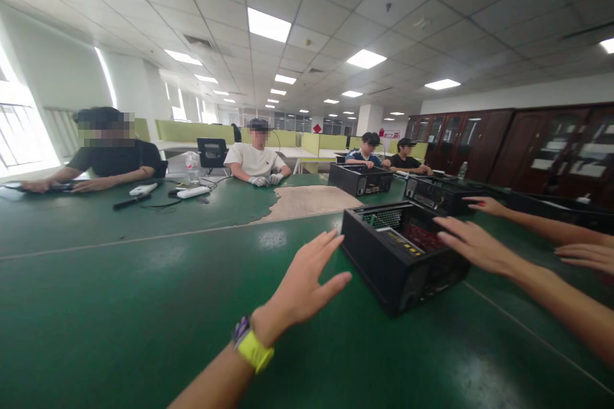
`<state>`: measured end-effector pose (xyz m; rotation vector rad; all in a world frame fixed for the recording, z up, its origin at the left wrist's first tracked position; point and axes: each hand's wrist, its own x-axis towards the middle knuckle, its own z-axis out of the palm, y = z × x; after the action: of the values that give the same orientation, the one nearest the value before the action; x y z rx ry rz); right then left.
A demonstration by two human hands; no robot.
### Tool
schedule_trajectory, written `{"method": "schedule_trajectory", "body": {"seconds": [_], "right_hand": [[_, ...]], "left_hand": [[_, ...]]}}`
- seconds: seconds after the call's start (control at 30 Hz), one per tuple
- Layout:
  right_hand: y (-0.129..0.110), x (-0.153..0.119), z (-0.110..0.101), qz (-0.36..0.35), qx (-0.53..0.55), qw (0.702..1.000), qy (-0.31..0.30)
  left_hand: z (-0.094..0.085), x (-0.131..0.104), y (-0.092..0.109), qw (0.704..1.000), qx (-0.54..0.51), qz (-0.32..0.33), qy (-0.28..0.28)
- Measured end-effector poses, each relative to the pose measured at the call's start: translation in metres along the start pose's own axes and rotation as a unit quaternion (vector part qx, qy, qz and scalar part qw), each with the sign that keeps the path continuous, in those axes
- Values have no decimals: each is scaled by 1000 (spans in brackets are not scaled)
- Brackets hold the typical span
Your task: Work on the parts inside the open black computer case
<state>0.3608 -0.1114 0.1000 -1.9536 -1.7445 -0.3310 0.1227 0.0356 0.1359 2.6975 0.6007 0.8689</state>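
A black computer case lies on the green table in front of me, its top side uncovered. Inside it a power supply with a yellow-marked label and a dark red board show. My left hand, with a yellow-green band at the wrist, is stretched out at the case's left side, fingers spread and holding nothing. Whether its fingertips touch the case I cannot tell. My right hand reaches over the case's right edge with fingers extended, nothing in its grasp.
More computer cases stand farther back. A co-worker's hand and another hand are at the right. Several people sit around the green table. A water bottle, a white power strip and cables lie at the left.
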Motion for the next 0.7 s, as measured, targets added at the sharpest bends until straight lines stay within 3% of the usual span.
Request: {"method": "schedule_trajectory", "body": {"seconds": [0.1, 0.17, 0.2, 0.27, 0.33, 0.37, 0.43, 0.5, 0.53, 0.6, 0.7], "right_hand": [[2, 41, -5, -6, -20, 1000, 23], [-4, 57, 6, -12, -28, 999, 33], [-9, 60, 14, -15, -33, 999, 36], [-22, 57, 27, -24, -46, 998, 32], [-41, 44, 31, -65, -33, 997, -20], [-52, 38, 27, -110, -3, 990, -82], [-76, 34, 12, -211, 89, 946, -230], [-101, 44, -3, -249, 129, 906, -317], [-114, 51, -6, -245, 106, 902, -339], [-138, 62, -1, -238, 1, 895, -378], [-166, 57, 29, -303, -130, 826, -457]], "left_hand": [[0, 79, -12, 997, 4, 46, -53], [3, 104, -25, 991, 24, 68, -111], [4, 105, -30, 987, 37, 77, -139], [-2, 86, -36, 974, 48, 103, -196], [-22, 43, -33, 963, 31, 124, -239], [-37, 18, -30, 963, 20, 115, -244], [-70, -27, -21, 966, 9, 55, -254], [-96, -56, -12, 962, 26, -3, -273], [-102, -64, -7, 959, 45, -26, -280], [-97, -66, 1, 953, 86, -62, -284], [-60, -58, 11, 937, 93, -107, -319]]}}
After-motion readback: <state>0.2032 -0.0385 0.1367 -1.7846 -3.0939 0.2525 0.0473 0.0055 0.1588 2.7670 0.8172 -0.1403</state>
